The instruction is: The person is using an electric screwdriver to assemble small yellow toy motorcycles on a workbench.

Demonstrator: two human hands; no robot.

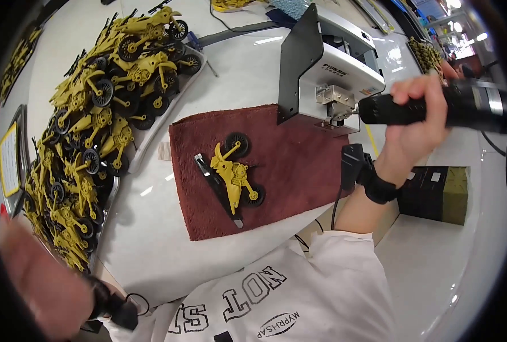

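Observation:
My right hand [421, 117] is closed around a black electric screwdriver [464, 105]. Its tip end meets the metal block [339, 102] on the front of a white and black screw feeder [344, 68]. At the lower left, my left hand [43, 279] is smeared by motion, its fingers unclear, close to the pile of yellow toy motorcycles [82, 125]. A single yellow toy motorcycle [230, 176] with black wheels lies on its side on a dark red cloth [299, 165]. Beside it lies a slim black tool [216, 185] with silvery ends.
The heaped motorcycles rest on a pale tray [142, 149]. A dark box with an olive end [436, 194] stands right of my right forearm. A yellow-edged card [9, 159] is at the far left. Black straps and cables hang from both wrists.

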